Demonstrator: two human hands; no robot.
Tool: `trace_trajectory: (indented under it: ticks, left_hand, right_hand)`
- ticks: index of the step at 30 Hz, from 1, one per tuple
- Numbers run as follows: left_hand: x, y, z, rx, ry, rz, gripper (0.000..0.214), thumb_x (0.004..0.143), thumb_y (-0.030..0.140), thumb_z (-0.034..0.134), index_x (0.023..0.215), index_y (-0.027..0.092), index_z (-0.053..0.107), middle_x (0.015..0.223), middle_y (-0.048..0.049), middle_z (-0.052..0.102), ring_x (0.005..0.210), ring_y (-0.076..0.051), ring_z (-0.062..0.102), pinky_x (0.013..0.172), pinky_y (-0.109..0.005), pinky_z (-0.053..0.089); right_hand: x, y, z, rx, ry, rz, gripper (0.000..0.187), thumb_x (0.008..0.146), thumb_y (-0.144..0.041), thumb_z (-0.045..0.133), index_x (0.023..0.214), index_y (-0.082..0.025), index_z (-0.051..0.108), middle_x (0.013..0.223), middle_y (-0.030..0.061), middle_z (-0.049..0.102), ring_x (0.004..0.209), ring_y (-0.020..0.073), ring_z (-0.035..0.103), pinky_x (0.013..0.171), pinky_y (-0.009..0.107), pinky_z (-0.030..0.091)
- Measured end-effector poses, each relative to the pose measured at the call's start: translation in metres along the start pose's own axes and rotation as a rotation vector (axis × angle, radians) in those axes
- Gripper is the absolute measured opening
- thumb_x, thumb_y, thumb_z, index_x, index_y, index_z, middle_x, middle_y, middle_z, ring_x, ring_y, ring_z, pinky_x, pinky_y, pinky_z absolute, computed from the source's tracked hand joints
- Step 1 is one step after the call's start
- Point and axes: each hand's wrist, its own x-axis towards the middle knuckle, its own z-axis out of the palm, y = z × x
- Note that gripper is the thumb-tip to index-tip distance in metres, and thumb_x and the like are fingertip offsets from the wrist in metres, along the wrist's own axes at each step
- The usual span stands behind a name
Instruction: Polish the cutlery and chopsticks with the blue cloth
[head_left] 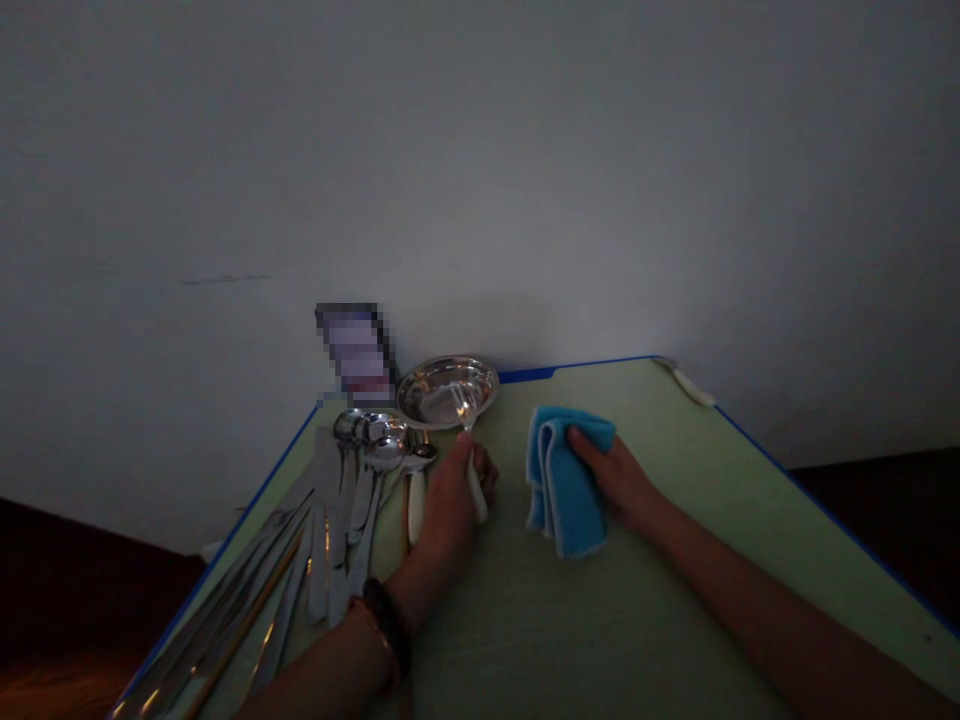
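My left hand [453,488] is closed around the pale handle of a fork [465,408], whose metal tines point up and away from me. Behind those tines sits a shallow, shiny metal bowl [420,397] by the wall. In my right hand [611,462] is a folded blue cloth [579,500] with a light edge, gripped with the thumb on top. The cloth hangs a short way to the right of the fork, apart from it. Left of my left hand lie several metal spoons [386,452] close together.
Several long utensils [255,590] lie along the left side of the pale green table [675,560]. A blurred-out phone-like object [360,355] leans on the wall [525,180]. At the far right corner rests a pale-handled utensil [691,387].
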Motion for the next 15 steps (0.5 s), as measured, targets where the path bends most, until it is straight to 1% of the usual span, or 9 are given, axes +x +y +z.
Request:
trace_trajectory:
  ticks: [1,3,6,8,9,13,15]
  left_hand:
    - [-0.002,0.000,0.001,-0.004,-0.057,-0.007,0.041,0.085,0.049,0.031,0.057,0.020,0.035,0.049,0.0063,0.036,0.042,-0.008,0.039,0.040,-0.019,0.031]
    - [-0.008,-0.001,0.005,0.001,-0.156,-0.026,0.040,0.086,0.047,0.032,0.057,0.019,0.036,0.049,0.0057,0.039,0.040,-0.008,0.040,0.038,-0.019,0.030]
    - [-0.015,-0.001,0.009,0.032,-0.244,-0.046,0.038,0.086,0.046,0.035,0.059,0.019,0.040,0.049,0.0056,0.043,0.038,-0.008,0.041,0.036,-0.019,0.030]
    - [-0.020,-0.001,0.011,0.073,-0.296,-0.050,0.038,0.085,0.046,0.037,0.060,0.018,0.042,0.046,0.0057,0.043,0.037,-0.008,0.040,0.036,-0.019,0.032]
    - [-0.021,-0.001,0.012,0.102,-0.322,-0.051,0.038,0.086,0.046,0.037,0.060,0.018,0.043,0.045,0.0058,0.043,0.037,-0.009,0.040,0.036,-0.019,0.032]
    - [-0.024,-0.003,0.012,0.233,-0.397,-0.004,0.040,0.088,0.046,0.031,0.060,0.019,0.042,0.046,0.0061,0.041,0.039,-0.009,0.039,0.039,-0.020,0.033]
    - [-0.024,-0.003,0.011,0.308,-0.424,0.032,0.040,0.090,0.044,0.030,0.062,0.018,0.043,0.048,0.0061,0.041,0.043,-0.009,0.040,0.044,-0.020,0.034]
  right_hand:
    - [0.002,0.000,-0.002,0.181,0.008,0.057,0.043,0.072,-0.056,0.055,0.097,-0.021,0.057,0.082,0.0014,0.067,0.073,0.0179,0.062,0.071,0.034,0.048]
    - [0.005,-0.003,-0.004,0.474,-0.043,0.153,0.051,0.073,-0.061,0.049,0.104,-0.021,0.054,0.091,0.0037,0.067,0.083,0.0194,0.063,0.079,0.038,0.047]
    - [0.006,-0.008,-0.005,0.699,-0.186,0.228,0.066,0.073,-0.071,0.033,0.104,-0.018,0.056,0.095,0.0082,0.067,0.095,0.0221,0.060,0.088,0.042,0.042]
    - [0.005,-0.010,-0.005,0.776,-0.244,0.255,0.072,0.072,-0.074,0.026,0.102,-0.017,0.058,0.095,0.0097,0.067,0.098,0.0236,0.059,0.091,0.043,0.039]
    - [0.005,-0.011,-0.006,0.798,-0.260,0.275,0.072,0.073,-0.074,0.026,0.101,-0.016,0.059,0.094,0.0101,0.067,0.099,0.0241,0.059,0.092,0.044,0.038]
    - [0.004,-0.015,-0.008,0.833,-0.331,0.356,0.062,0.080,-0.063,0.029,0.098,-0.013,0.061,0.090,0.0109,0.068,0.095,0.0237,0.060,0.092,0.042,0.038]
    - [0.002,-0.017,-0.008,0.832,-0.378,0.389,0.062,0.082,-0.061,0.027,0.099,-0.012,0.061,0.089,0.0113,0.068,0.093,0.0232,0.061,0.091,0.041,0.039]
